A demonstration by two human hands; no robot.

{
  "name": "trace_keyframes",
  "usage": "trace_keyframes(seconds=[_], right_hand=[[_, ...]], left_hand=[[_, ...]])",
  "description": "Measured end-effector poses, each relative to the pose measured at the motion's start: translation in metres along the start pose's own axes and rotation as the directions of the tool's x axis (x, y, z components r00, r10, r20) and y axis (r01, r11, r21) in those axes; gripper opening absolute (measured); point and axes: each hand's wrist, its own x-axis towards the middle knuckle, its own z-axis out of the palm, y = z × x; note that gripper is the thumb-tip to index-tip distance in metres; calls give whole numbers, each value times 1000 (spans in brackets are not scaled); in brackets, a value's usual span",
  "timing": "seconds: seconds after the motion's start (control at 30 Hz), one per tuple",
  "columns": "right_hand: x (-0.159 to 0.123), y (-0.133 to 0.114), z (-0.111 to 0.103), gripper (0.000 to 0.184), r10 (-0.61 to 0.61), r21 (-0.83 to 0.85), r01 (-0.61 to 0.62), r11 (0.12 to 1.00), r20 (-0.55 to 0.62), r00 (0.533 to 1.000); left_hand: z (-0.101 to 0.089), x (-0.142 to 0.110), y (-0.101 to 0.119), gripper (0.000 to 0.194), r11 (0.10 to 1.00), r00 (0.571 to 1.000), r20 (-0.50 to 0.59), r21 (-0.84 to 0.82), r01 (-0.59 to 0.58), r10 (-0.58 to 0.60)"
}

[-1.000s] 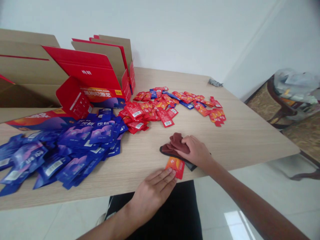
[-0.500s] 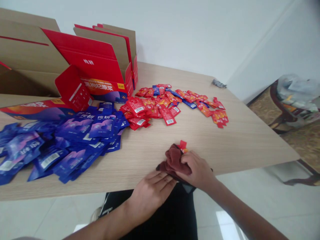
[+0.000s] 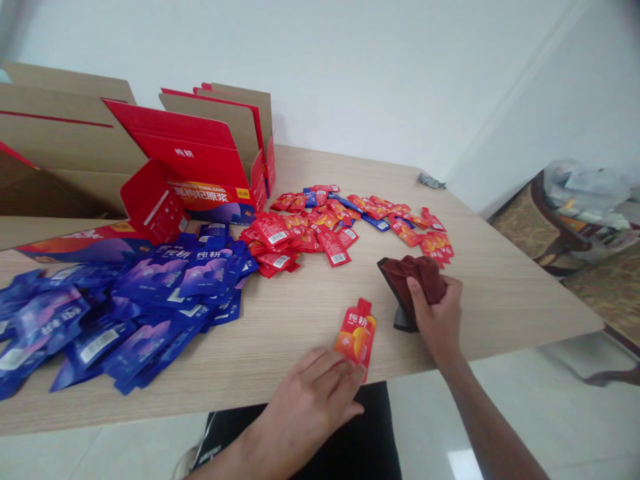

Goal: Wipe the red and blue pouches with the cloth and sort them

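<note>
My left hand [image 3: 320, 393] is at the table's front edge, its fingers closed over the lower end of a red and orange pouch [image 3: 357, 331]. That pouch lies front up, with its narrow spout end pointing away from me. My right hand [image 3: 440, 317], to the right and slightly raised, grips a bunched brown cloth [image 3: 415, 280] with a dark edge and a grey underside. Beyond my hands lies a loose pile of red pouches [image 3: 325, 230] with a few blue ones among them. The tip of my left thumb shows below the pouch.
A large heap of blue pouches [image 3: 150, 300] covers the table's left side. Behind it stand open red cardboard boxes [image 3: 210, 180]. A grey crumpled scrap [image 3: 431, 181] lies near the back corner. Patterned chairs [image 3: 530, 223], one bearing plastic bags [image 3: 590, 187], stand at right.
The brown cloth passed over the red pouch toward me, covering most of it, then lifted away to the right with my right hand. My left hand stayed at the pouch's lower end.
</note>
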Motion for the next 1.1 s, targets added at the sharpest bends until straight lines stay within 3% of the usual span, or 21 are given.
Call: trace_keyframes(seconds=[0.13,0.2,0.33,0.43,0.53,0.6,0.67,0.73,0.8,0.93,1.1], right_hand=[[-11,7,-10,62,148,129,-147,981,3,989],[-10,9,-10,62,187,152,-188,970,24,982],[-4,13,-7,61,255,177,-267,947,86,963],[-3,16,-6,63,299,190,-316,930,112,948],[-4,19,-6,63,321,192,-336,922,103,941],[-5,18,-7,63,336,196,-350,916,102,936],[-5,18,-7,65,352,207,-367,907,106,930],[-5,18,-7,66,356,217,-373,902,113,928],[-5,20,-7,66,355,218,-373,902,120,927],[-5,25,-8,69,368,184,-386,904,126,921],[-5,25,-9,70,351,163,-369,915,130,927]], left_hand=[[7,6,6,62,987,988,102,120,103,-115],[17,0,6,74,970,984,123,221,97,-126],[21,-16,3,47,949,993,107,313,15,-51],[7,-18,1,36,975,998,56,222,-13,0],[-11,-8,-2,29,999,995,-96,33,-16,19],[-21,1,-6,26,990,971,-215,-111,86,-108],[-28,11,-13,22,933,901,-275,-230,277,-335],[-33,20,-22,21,838,812,-244,-299,457,-530],[-36,28,-33,21,769,776,-135,-319,554,-616],[-30,41,-55,22,781,800,96,-175,600,-593],[-14,56,-66,23,803,800,122,-29,595,-588]])
